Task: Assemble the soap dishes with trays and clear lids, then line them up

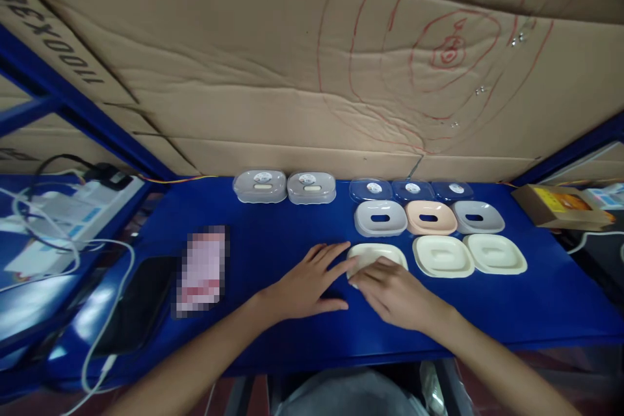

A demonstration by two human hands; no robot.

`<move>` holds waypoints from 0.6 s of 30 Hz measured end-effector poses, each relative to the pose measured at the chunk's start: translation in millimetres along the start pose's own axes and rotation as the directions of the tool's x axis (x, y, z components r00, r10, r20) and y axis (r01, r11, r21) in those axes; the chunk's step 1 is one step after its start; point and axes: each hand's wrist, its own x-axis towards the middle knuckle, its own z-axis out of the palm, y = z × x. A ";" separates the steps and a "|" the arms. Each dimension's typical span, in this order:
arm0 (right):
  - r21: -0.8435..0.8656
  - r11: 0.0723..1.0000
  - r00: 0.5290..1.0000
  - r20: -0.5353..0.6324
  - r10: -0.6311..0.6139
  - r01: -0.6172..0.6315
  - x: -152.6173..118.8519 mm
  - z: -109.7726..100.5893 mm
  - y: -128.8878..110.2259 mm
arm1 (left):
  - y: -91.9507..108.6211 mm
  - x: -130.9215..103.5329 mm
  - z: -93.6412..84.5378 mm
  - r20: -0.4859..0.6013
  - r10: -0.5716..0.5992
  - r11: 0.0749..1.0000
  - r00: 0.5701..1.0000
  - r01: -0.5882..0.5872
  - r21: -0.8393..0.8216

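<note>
Here's the left hand [305, 283], spread open, palm down, its index fingertip right at the left edge of a cream tray [376, 251], though whether it presses there I can't tell! Over on the other side, the right hand [397, 292] has its fingers bent together across the near part of that same tray, covering much of it; a firm grip or just contact, I cannot say. So the tray sits between the two hands, on the blue bench [273, 247]

Just to the right of the right hand, two more cream trays [443, 257] lie side by side. Beyond it runs a row of slotted trays: a grey one [380, 207], a peach one [431, 207], another grey [493, 216], and behind those, three clear lids [412, 190] with round labels. Look past the left hand, farther off and to its left: two lidded grey boxes [260, 188], near each other! Well left of that hand, a pixelated pink item [202, 270] beside a dark flat object [141, 305]
</note>
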 end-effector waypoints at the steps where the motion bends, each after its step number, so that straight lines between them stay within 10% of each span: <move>1: 0.065 0.997 0.999 0.003 -0.051 0.050 3.9 1.8 -1.4 | -1.5 1.1 0.4 0.012 0.002 1.000 1.000 -0.002 -0.017; 5: 0.095 0.993 0.993 -0.097 -0.067 0.076 10.8 1.1 22.0 | -9.2 1.9 -4.5 0.034 -0.029 0.999 0.999 0.030 -0.019; 11: -0.165 0.897 0.905 -0.200 0.376 -0.409 -7.9 7.8 75.1 | -18.5 -2.2 -16.0 0.011 -0.116 0.993 0.993 0.116 0.021; 18: -0.156 0.929 0.941 -0.093 0.326 -0.337 -11.0 8.4 58.5 | -27.3 -5.5 -24.0 0.015 -0.178 0.984 0.984 0.179 -0.020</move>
